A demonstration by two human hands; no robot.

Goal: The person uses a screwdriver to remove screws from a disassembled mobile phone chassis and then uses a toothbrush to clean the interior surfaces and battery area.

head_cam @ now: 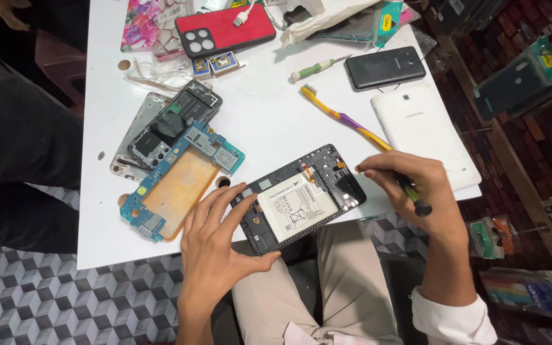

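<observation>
**Two hands on an opened tablet at the surface's near edge**

The opened tablet [298,199], back cover off and its white battery showing, lies tilted at the front edge of the white surface [263,115]. The left hand [215,239] steadies its near-left corner, its grip spread, fingers on the frame and thumb under the lower edge. The right hand [416,191] has its grip pinched together around a dark-handled screwdriver [411,191], fingertips touching the tablet's right end. Just left of the tablet lies a blue circuit board frame [180,182]; a yellow-and-purple toothbrush [343,118] and a white tablet back cover [423,134] lie behind the right hand
</observation>
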